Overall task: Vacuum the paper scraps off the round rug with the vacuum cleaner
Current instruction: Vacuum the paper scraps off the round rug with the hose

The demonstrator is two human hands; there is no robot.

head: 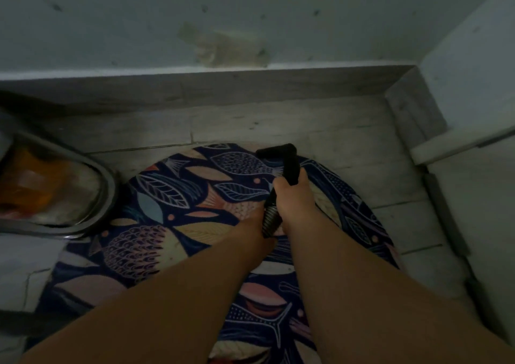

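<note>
Bin (107, 185) sat left, just beside rug (167, 196). Left hand (255, 231) held ribbed hose (271, 219) over mid-rug. Right hand (291, 196) just beyond, fist tight round black nozzle (278, 152), its head at rug's far edge. White cabinet (487, 210) on right.

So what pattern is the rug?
The rug shows fish and leaves on dark blue; head view.

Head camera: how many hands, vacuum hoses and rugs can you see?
Hands: 2 (left hand, right hand)
Vacuum hose: 1
Round rug: 1
Total: 4
</note>
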